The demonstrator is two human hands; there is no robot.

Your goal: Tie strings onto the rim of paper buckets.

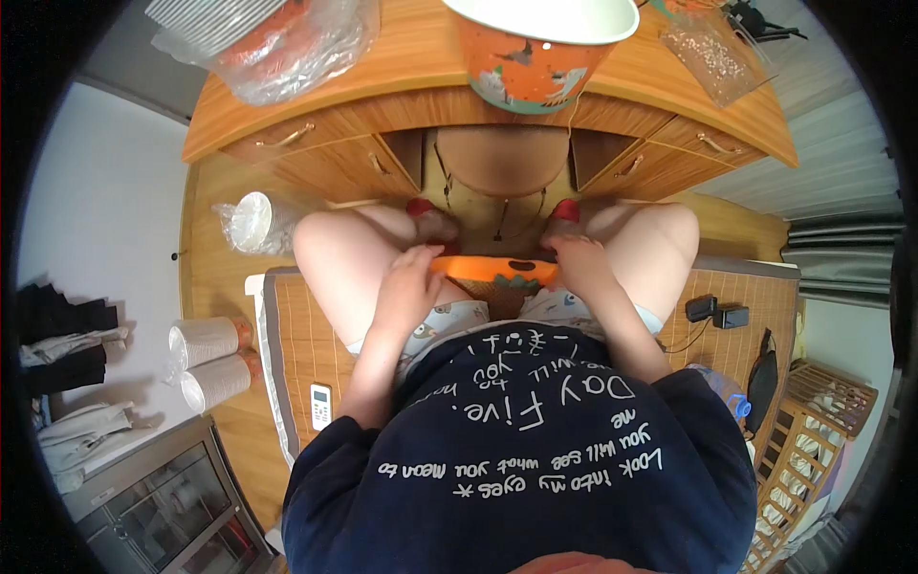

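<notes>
A curved orange piece (488, 269) with a dark oval opening and green leaf-like shapes along its lower edge lies across my lap, between my thighs. Its exact kind is not clear. Around its left end my left hand (411, 275) is closed. My right hand (581, 262) grips the right end, its fingertips on the upper edge. Beyond my knees, on the wooden desk (402, 81), stands a large orange paper bucket (531, 67) with a white inside, pale printed figures and a green base.
Bagged stacked white containers (277, 48) sit on the desk's left; a clear tray (717, 57) is at its right. More white stacks (218, 359) and a bagged container (256, 222) stand on the left floor. A remote (321, 406) and black adapters (732, 317) lie on the mat.
</notes>
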